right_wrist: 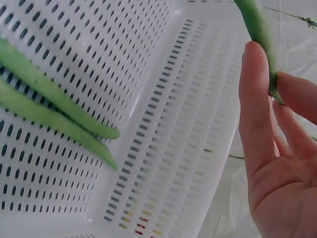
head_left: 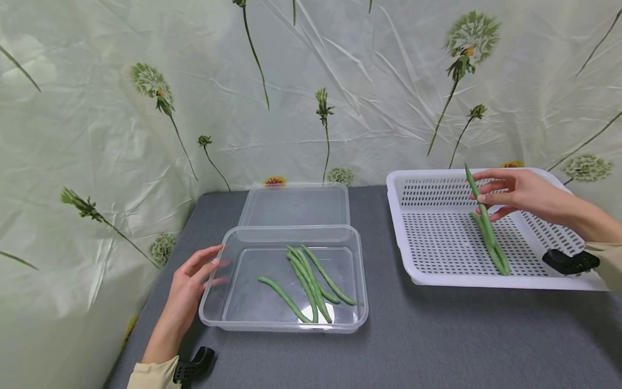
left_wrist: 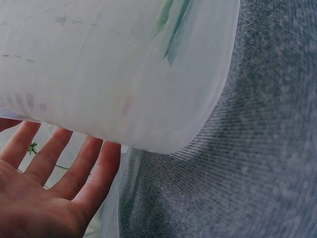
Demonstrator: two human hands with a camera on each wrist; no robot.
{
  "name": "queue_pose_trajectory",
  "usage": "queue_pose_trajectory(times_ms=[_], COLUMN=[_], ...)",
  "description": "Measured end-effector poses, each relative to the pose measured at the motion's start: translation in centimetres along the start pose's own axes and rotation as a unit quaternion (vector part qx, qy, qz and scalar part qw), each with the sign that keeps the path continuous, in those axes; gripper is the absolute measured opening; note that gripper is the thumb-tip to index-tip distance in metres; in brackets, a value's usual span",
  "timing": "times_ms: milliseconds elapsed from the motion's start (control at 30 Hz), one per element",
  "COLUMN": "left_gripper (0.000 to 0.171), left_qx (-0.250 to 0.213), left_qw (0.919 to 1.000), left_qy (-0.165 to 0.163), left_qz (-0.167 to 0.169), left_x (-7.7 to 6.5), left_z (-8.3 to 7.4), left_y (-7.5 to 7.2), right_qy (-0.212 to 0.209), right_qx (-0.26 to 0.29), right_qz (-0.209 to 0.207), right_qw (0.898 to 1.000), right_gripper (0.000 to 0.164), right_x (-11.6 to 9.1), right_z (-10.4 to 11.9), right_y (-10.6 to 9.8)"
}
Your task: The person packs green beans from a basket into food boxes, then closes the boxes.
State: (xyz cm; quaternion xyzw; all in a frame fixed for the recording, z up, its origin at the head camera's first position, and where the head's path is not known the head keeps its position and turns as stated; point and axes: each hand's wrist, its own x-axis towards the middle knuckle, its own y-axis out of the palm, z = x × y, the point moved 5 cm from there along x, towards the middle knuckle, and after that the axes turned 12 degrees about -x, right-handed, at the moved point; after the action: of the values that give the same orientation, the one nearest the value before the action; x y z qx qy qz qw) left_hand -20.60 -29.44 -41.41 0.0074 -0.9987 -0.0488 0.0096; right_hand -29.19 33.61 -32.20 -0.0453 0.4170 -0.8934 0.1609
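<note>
Between thumb and fingertips, my right hand (head_left: 529, 195) pinches one green bean (right_wrist: 257, 25) near its end, above a white perforated plastic basket (head_left: 486, 280). Two other green beans (right_wrist: 54, 94) lie side by side on the basket's floor, below that hand. My left hand (head_left: 184, 289) touches the left wall of a clear plastic container (head_left: 291, 327), its fingers extended along the outside. Several green beans (head_left: 306, 281) lie inside the container, mostly toward the right. In the left wrist view the extended fingers (left_wrist: 96, 183) meet the container's edge.
Behind the container lies a clear flat lid (head_left: 295, 205). Everything stands on a grey cloth-covered table (head_left: 311, 362). A pale flower-printed sheet (head_left: 291, 108) hangs behind and to the left. Black devices are strapped on both wrists.
</note>
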Motion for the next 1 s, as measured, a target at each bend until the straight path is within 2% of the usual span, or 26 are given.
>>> queue_pose_trajectory(times_ms=[267,467,767,1000], left_gripper=[0.044,0.050,0.049,0.050], left_qx=[0.002,-0.007,-0.004,0.000], left_qw=[1.0000,0.9998,0.9999,0.9999], left_qy=[0.007,0.011,0.007,0.004], left_qz=[0.004,0.012,0.012,0.013], left_x=[-0.1,-0.1,-0.2,-0.2], left_z=[-0.2,-0.3,-0.5,-0.6], left_y=[0.1,0.2,0.2,0.3], right_qy=[0.033,0.015,-0.008,-0.039], right_qx=[-0.016,0.001,0.018,0.032], right_qz=[-0.036,-0.063,-0.065,-0.087], right_qw=[0.999,0.998,0.998,0.995], right_gripper=[0.060,0.056,0.053,0.049], right_x=[-0.7,-1.3,-1.8,-2.3], right_z=[1.5,2.9,5.7,8.1], right_y=[0.2,0.7,1.9,3.3])
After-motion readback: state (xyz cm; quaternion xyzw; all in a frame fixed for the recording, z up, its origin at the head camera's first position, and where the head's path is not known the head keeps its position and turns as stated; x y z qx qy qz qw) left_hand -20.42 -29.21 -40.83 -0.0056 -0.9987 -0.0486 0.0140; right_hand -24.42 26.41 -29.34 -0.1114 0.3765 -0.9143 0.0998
